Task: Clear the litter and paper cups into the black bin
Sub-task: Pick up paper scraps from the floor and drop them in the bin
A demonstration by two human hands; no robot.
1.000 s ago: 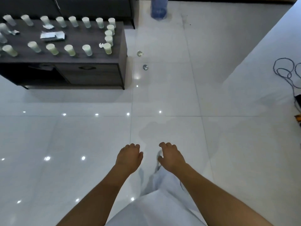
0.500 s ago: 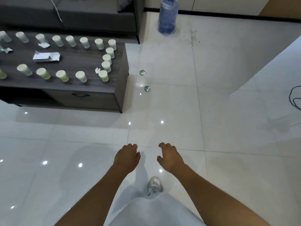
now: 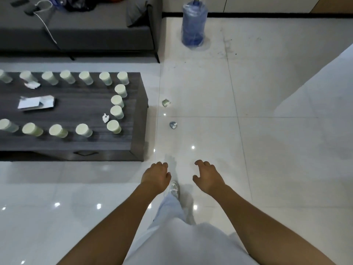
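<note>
Several pale paper cups (image 3: pixel 114 126) stand in rows on a dark low table (image 3: pixel 140 119) at the left. Crumpled paper scraps (image 3: pixel 105 118) and a flat wrapper (image 3: pixel 35 102) lie among them. Two small litter pieces lie on the white floor right of the table: a greenish one (image 3: pixel 166 102) and a bluish one (image 3: pixel 173 125). My left hand (image 3: pixel 155 177) and my right hand (image 3: pixel 207 177) hang in front of me with loosely curled fingers, holding nothing, nearer to me than the litter. No black bin is in view.
A grey sofa (image 3: pixel 80 29) with cables and bags stands behind the table. A blue water bottle (image 3: pixel 193 25) stands on the floor at the far wall. My shoe (image 3: pixel 173 189) and light trousers show below my hands.
The view has advanced toward the table and floor litter, which now lie closer and lower in the frame. Both hands stay held out and hold nothing.
</note>
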